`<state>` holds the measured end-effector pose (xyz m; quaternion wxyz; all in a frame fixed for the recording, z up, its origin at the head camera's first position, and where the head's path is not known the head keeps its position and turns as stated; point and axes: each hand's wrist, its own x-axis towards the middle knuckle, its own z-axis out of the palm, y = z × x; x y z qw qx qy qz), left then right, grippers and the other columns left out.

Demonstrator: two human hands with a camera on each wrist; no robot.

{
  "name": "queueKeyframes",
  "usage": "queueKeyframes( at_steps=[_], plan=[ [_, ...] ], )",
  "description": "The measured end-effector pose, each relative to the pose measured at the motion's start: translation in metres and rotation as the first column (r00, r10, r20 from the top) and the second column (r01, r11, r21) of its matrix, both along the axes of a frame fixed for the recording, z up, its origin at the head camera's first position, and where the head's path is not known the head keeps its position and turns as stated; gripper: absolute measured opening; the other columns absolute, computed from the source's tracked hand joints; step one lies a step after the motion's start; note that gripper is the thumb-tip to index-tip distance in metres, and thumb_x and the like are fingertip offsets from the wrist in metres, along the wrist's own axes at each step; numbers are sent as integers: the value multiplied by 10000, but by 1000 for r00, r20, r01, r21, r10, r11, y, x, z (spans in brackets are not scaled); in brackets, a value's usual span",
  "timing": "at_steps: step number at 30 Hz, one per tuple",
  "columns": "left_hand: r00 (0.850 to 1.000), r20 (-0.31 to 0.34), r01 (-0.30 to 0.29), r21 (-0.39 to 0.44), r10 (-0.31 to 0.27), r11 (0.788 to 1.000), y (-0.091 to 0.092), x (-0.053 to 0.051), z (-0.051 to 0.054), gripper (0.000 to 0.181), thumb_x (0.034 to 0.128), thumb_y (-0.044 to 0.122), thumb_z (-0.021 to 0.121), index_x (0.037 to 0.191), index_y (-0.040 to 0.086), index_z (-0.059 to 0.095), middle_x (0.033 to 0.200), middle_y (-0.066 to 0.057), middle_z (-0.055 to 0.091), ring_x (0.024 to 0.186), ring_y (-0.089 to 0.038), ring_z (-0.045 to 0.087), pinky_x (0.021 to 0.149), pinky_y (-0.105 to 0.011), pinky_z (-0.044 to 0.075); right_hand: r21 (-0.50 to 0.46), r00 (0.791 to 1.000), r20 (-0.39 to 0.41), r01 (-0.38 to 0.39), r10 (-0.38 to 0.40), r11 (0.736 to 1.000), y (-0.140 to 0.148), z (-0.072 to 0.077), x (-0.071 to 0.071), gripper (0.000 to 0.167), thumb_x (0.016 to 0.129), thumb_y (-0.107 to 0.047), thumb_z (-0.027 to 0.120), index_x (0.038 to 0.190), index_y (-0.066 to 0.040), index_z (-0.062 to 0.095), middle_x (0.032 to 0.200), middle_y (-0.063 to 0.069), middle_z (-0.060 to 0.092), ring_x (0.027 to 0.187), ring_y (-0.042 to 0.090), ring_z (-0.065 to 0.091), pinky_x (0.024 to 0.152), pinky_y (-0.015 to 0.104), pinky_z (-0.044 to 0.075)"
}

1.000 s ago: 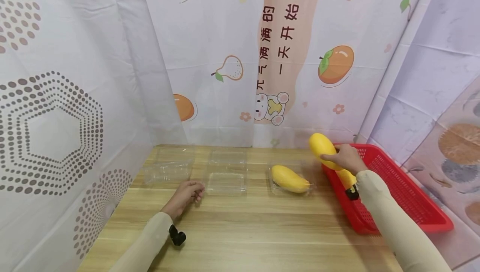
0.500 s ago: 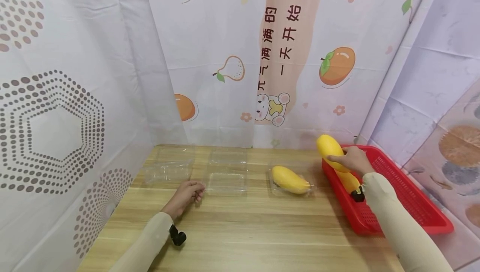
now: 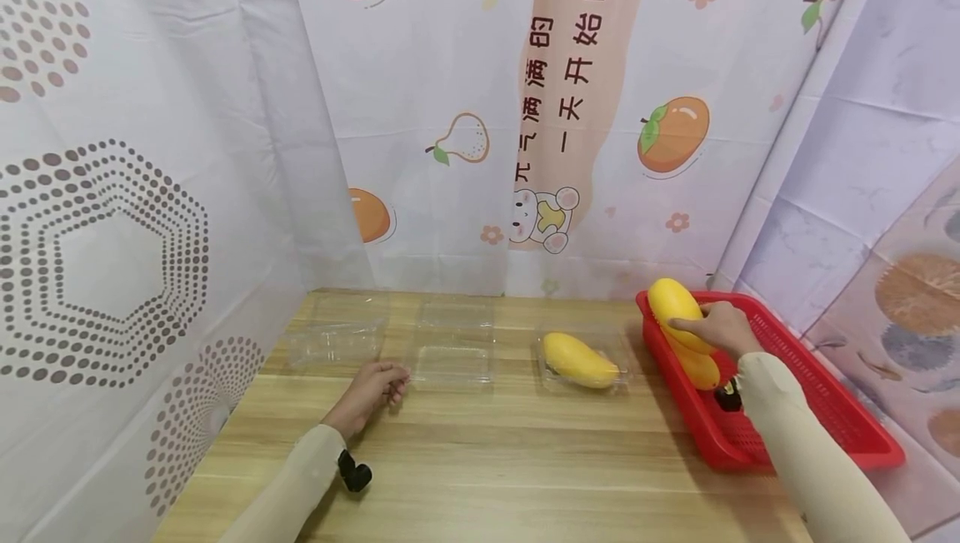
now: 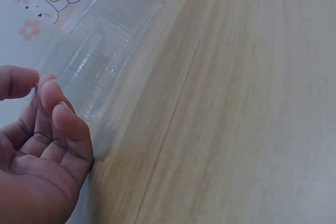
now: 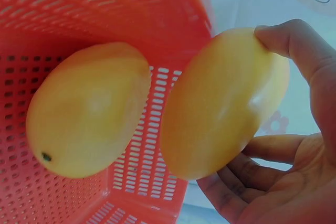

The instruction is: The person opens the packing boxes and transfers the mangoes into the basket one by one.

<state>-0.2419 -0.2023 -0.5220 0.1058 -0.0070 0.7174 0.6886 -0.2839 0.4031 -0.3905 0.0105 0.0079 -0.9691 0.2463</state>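
Printed cloths hang at the back and on both sides, decorated with fruit, flowers and dotted shapes. In front of them spreads the wood-grained surface. On its right side stands the red basket, its walls and floor pierced with slots and holes. Three clear containers sit in a row across the rest: the left container and the middle container lie open, and the right container is near the basket.

The left hand rests at the near-left corner of the middle container. Its grip is slack, fingers loosely bent; whether the fingertips touch the plastic cannot be told. The right hand is raised at the basket's far left corner. Its grip is closed around the held mango, thumb on one side and fingers on the other, keeping the yellow fruit tilted above the rim. A second mango lies inside the basket below it, with a gap between the two in the right wrist view. A third mango lies in the right container. The smallest detail is the dark stem spot on the second mango.
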Motion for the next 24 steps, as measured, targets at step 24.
queueKeyframes(
  at_steps=[24],
  plan=[
    [1000, -2, 2, 5, -2, 1000, -1, -1, -1, 294, 1027, 121, 594, 1144, -146, 623, 829, -65, 622, 698, -118, 559, 618, -223, 513, 10, 997, 24, 71, -71, 997, 35, -11, 7, 579, 882, -606, 714, 685, -105, 502, 592, -14, 387, 588, 175, 415, 561, 308, 375]
  ],
)
